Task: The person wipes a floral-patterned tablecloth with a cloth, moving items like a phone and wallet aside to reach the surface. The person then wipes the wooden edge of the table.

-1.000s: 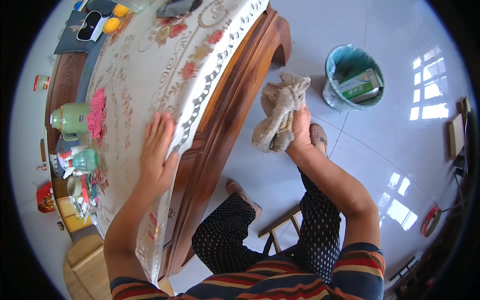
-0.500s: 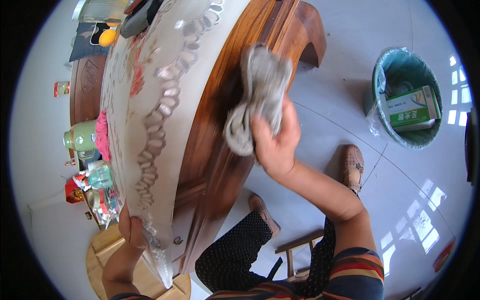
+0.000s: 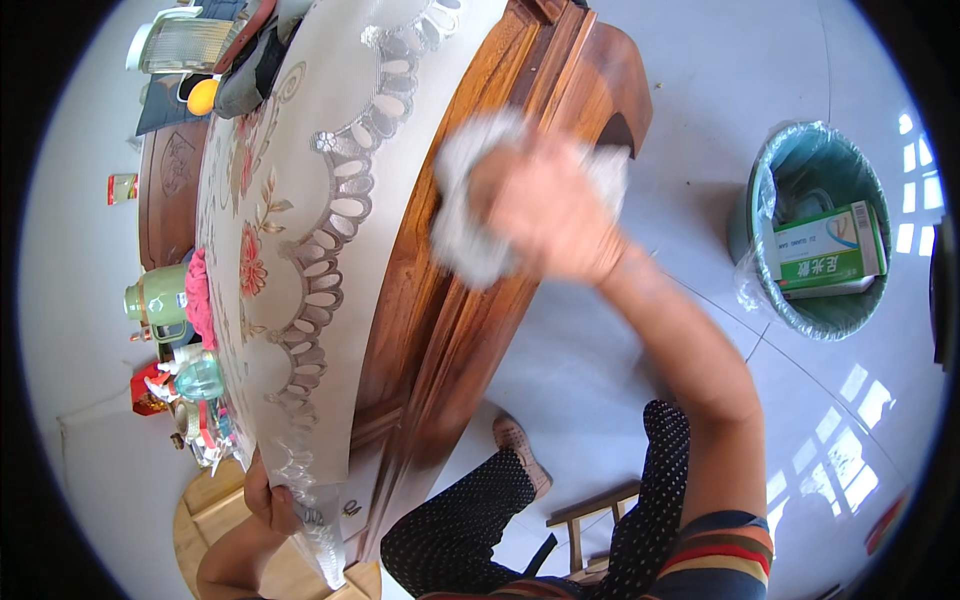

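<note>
My right hand (image 3: 550, 210), smeared by motion, presses a grey-white cloth (image 3: 470, 250) to the side of a brown wooden table (image 3: 425, 290). Its fingers close around the cloth, which spreads out on both sides of the hand. At the lower left, my left hand (image 3: 268, 500) grips the edge of a pale tablecloth (image 3: 310, 400) with a scalloped silver border and red flowers. Part of that cloth hangs down below the left hand, beside the wooden side. The left fingertips are partly hidden by the fabric.
On the right a teal waste bin (image 3: 815, 320), lined with plastic, holds a green and white box (image 3: 830, 250). A green thermos (image 3: 160, 300), a pink cloth (image 3: 200, 300) and bottles line the table's far side. A wooden stool (image 3: 590, 520) stands by my legs.
My right hand has turned over and moved the cloth up and slightly left against the wood, where the cloth spreads wider. My left hand keeps hold of the tablecloth edge.
</note>
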### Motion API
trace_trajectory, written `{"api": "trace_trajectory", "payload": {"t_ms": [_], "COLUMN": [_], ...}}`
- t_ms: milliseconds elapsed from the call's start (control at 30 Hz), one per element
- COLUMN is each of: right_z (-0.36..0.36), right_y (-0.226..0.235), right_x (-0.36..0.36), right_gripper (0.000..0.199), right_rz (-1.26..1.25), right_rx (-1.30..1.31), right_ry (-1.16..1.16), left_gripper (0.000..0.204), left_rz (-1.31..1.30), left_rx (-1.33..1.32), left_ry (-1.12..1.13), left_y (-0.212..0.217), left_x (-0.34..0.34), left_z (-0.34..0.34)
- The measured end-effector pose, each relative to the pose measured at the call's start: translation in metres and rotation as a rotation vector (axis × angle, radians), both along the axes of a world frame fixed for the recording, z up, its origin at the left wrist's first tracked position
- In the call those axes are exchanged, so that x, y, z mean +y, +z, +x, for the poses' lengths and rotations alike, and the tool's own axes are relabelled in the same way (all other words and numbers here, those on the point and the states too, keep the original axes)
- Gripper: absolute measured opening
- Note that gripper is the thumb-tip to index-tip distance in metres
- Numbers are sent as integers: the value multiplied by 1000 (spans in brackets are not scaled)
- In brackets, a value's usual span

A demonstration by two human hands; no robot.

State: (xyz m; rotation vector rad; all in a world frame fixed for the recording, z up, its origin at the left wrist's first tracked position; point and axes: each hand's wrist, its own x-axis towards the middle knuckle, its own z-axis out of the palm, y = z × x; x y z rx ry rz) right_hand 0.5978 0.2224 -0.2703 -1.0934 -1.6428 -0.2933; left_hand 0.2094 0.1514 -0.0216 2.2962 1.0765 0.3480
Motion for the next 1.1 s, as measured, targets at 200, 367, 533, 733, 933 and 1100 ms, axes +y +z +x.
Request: {"api": "trace_trajectory", "payload": {"t_ms": [200, 367, 533, 733, 933, 1100], "right_z": [80, -19, -120, -124, 15, 82], "right_y": [26, 29, 20, 9, -1, 26], "right_x": [42, -6, -69, -70, -5, 30], "right_gripper": [14, 17, 17, 9, 30, 37], "right_rz": [125, -28, -67, 120, 16, 57], "right_rx": [257, 358, 190, 53, 269, 1336], "right_ry": [-341, -158, 236, 433, -193, -332], "left_gripper": [49, 46, 46, 43, 41, 40], "left_rz": [98, 91, 116, 212, 208, 234], "left_rx": [159, 177, 180, 182, 190, 214], "left_ry": [-177, -151, -179, -218, -226, -230], "left_y": [12, 6, 5, 2, 6, 4], "left_x": [8, 7, 9, 10, 8, 9], "left_z": [-8, 2, 7, 22, 21, 29]}}
